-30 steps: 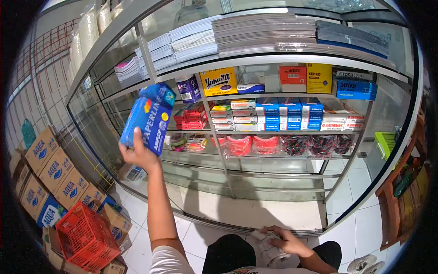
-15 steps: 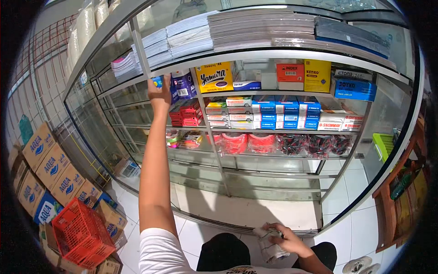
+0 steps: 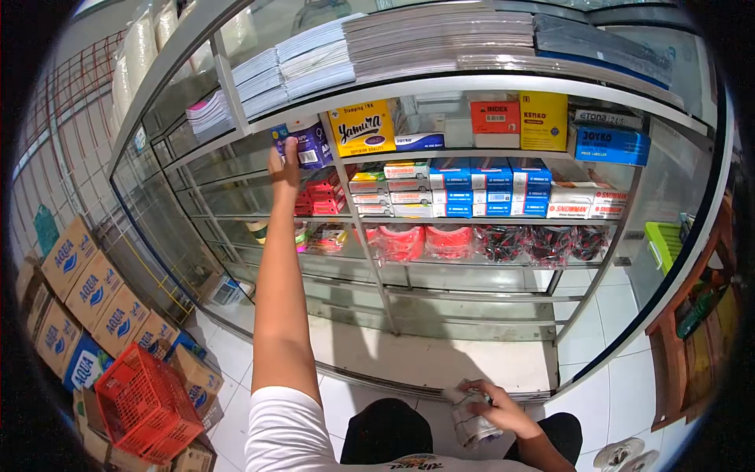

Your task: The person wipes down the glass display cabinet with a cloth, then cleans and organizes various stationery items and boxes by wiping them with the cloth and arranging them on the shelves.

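My left hand (image 3: 283, 167) reaches to the left end of the cabinet's upper inner shelf. Its fingers are closed on the lower part of a small blue box (image 3: 279, 132), which stands right against a purple box (image 3: 315, 148). The hand covers part of the blue box. Just right of these is a yellow Yamura stamping ink box (image 3: 362, 130). Low in front of my knees, my right hand (image 3: 503, 409) grips a crumpled pale cloth (image 3: 472, 425) with dark lines.
Stacked paper (image 3: 440, 43) fills the glass cabinet's top level. Snowman boxes (image 3: 491, 189) and wrapped red rolls (image 3: 405, 242) sit on lower shelves. A red plastic crate (image 3: 145, 401) and Aqua cartons (image 3: 94, 283) stand on the left. Shoes (image 3: 625, 456) lie at lower right.
My left hand has moved slightly right and down, bringing the blue box against the purple box. My right hand still holds the cloth, almost unmoved.
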The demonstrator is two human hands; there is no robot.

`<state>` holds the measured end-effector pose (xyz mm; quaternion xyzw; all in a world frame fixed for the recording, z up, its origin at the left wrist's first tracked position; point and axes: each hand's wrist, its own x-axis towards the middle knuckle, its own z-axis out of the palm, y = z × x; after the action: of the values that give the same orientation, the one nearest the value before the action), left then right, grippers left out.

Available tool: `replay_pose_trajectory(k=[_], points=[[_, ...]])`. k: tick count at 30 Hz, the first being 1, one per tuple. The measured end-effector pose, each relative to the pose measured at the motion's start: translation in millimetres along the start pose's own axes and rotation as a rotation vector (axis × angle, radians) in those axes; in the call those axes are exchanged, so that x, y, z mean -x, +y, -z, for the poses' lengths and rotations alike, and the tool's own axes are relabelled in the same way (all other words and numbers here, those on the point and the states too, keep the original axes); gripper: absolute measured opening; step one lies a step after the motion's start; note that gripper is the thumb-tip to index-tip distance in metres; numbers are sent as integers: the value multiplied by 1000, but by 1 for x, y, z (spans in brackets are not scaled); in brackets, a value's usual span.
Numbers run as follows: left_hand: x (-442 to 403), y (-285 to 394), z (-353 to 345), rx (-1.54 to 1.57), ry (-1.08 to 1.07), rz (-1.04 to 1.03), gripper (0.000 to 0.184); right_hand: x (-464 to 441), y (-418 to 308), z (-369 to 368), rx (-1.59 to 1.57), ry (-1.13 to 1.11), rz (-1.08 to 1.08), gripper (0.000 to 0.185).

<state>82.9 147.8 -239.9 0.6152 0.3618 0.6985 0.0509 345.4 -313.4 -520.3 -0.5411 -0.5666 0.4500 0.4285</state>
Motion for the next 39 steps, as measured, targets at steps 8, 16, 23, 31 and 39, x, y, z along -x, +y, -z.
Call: replay_pose_trajectory(k=[8, 16, 23, 31, 39], points=[[1, 8, 4, -47, -47, -83, 52, 3, 8, -2, 11, 22, -20, 40], [37, 48, 1, 39, 177, -122, 46, 9, 5, 1, 75, 26, 6, 41], [199, 90, -17, 637, 358, 319, 26, -7, 85, -4, 45, 35, -136, 40], [240, 58, -11, 920, 521, 831, 20, -25, 124, -7, 257, 137, -343, 35], [229, 8, -11, 956, 580, 619, 14, -64, 66, -35, -16, 306, -417, 36]])
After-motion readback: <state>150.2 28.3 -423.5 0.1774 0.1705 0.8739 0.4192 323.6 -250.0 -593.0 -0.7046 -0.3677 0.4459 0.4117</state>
